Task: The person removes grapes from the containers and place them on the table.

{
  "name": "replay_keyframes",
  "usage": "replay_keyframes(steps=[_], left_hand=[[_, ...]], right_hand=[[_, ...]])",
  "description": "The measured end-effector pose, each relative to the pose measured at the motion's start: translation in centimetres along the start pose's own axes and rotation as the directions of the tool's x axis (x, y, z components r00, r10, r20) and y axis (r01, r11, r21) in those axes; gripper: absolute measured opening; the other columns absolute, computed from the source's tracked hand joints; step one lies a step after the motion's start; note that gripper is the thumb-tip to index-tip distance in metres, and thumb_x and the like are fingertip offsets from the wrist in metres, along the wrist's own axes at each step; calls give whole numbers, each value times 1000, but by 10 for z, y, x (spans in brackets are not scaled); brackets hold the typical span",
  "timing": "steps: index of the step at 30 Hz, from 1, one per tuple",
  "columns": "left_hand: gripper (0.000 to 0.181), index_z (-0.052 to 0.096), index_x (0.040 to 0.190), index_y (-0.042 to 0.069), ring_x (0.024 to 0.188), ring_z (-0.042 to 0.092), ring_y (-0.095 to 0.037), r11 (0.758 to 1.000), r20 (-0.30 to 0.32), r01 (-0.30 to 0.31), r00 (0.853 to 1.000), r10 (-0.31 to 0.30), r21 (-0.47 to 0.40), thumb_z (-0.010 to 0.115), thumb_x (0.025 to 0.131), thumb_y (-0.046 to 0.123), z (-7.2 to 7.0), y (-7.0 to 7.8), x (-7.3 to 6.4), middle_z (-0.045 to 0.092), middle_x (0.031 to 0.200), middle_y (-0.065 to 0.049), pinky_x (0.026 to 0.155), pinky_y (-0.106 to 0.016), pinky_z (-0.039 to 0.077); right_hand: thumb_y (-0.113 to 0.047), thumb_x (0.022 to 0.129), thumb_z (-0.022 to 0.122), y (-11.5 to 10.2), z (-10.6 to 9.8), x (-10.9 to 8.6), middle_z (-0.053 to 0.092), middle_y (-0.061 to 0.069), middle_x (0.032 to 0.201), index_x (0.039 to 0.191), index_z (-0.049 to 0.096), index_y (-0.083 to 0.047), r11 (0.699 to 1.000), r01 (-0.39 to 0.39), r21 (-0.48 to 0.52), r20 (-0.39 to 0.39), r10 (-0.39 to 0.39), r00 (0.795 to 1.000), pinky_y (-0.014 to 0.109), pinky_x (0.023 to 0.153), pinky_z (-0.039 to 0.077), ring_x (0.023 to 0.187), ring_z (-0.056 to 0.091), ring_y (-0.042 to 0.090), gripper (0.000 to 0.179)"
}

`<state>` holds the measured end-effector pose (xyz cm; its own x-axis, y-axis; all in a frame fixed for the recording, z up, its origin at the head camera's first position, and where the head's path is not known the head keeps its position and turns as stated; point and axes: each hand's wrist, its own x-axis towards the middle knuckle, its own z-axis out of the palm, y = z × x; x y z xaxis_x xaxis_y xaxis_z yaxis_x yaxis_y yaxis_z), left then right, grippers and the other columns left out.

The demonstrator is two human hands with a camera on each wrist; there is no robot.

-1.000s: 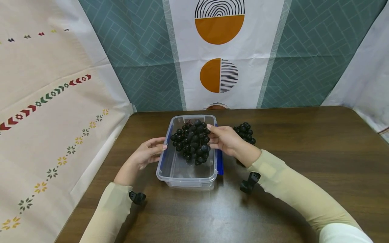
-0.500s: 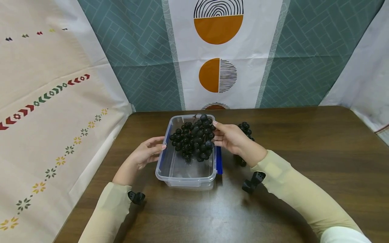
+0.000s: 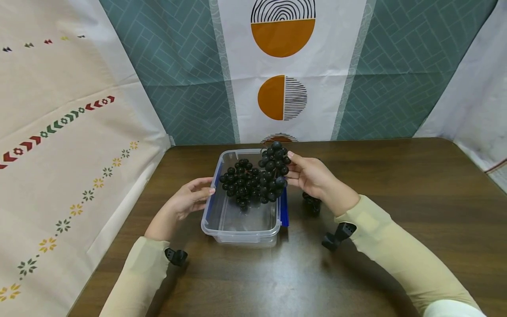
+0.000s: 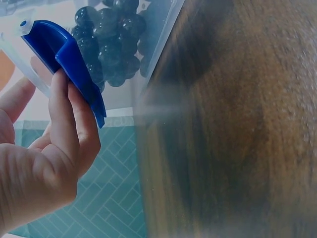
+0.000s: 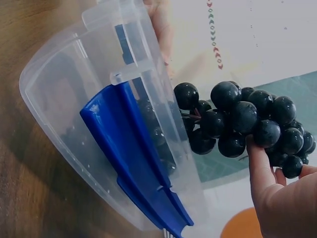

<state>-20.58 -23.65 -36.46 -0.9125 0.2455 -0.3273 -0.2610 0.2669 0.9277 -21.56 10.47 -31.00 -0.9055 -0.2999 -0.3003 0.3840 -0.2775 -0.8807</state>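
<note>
A person's right hand [image 3: 313,176] pinches a bunch of dark grapes [image 3: 274,165] at the right rim of a clear container [image 3: 241,235], a second bunch [image 3: 237,179] inside. The left hand [image 3: 191,198] grips the opposite side, fingers touching its blue latch [image 4: 67,57]. More grapes [image 3: 311,204] lie on the table [image 3: 380,185].

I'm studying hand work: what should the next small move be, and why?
Probably move the right hand and its grape bunch a little farther right, clear of the container: over the last second the bunch has shifted rightward to its right side, the left hand holds the opposite side, and more grapes lie on the table.
</note>
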Motion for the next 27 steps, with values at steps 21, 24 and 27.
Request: replay_keyframes(steps=[21, 24, 27], left_hand=[[62, 28, 149, 10, 122, 48, -29, 1000, 12, 5, 1000, -5, -9, 58, 96, 23, 0, 1, 1, 37, 141, -20, 84, -27, 51], [62, 27, 149, 10, 122, 48, -29, 1000, 16, 6, 1000, -5, -4, 57, 96, 23, -1, 1, 1, 38, 140, -20, 84, -27, 51], [63, 27, 149, 9, 118, 51, -25, 1000, 15, 6, 1000, -6, 0, 58, 96, 23, -1, 1, 1, 41, 137, -17, 84, -27, 51]], right_hand=[[-30, 101, 41, -18, -31, -21, 38, 3, 107, 150, 4, -2, 999, -5, 40, -48, 7, 999, 40, 112, 20, 143, 13, 35, 68], [-31, 101, 41, -19, -35, -24, 36, 4, 112, 151, 3, -3, 999, -4, 48, -53, 6, 999, 39, 112, 20, 143, 14, 34, 68], [-31, 101, 43, -19, -41, -26, 37, 3, 111, 149, 11, -5, 998, -7, 63, -65, 12, 998, 39, 112, 21, 143, 15, 33, 64]])
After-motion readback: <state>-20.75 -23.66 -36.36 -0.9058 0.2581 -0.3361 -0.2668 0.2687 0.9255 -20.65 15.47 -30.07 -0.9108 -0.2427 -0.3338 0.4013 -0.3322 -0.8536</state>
